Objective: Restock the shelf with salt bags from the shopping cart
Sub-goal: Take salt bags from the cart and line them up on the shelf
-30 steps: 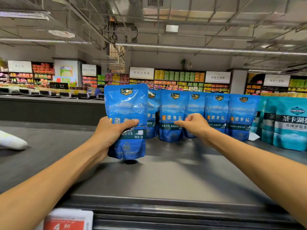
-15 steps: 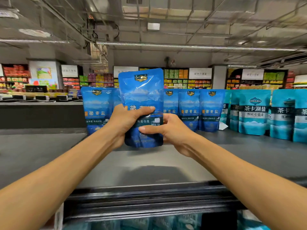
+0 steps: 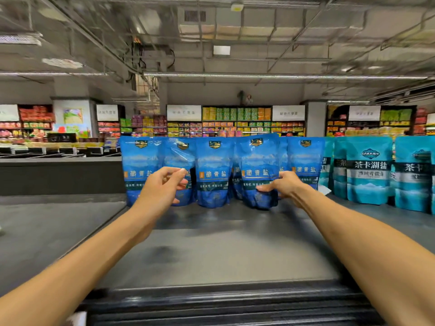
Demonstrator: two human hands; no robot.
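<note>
A row of several blue salt bags (image 3: 213,170) stands upright along the back of the dark grey shelf top (image 3: 223,250). My right hand (image 3: 283,185) grips the lower right edge of one blue salt bag (image 3: 257,165), which leans slightly and stands in the row. My left hand (image 3: 162,184) hovers in front of the bags at the row's left, fingers apart and curled, holding nothing. The shopping cart is out of view.
Teal salt bags (image 3: 367,170) stand to the right of the blue row. The shelf's dark front rail (image 3: 223,304) runs below my arms. A lower grey counter (image 3: 58,175) lies to the left; stocked store shelves (image 3: 235,123) fill the background.
The bag I held up in both hands now stands in the row toward the right. My left hand has let go and drawn left; my right hand stays on the bag.
</note>
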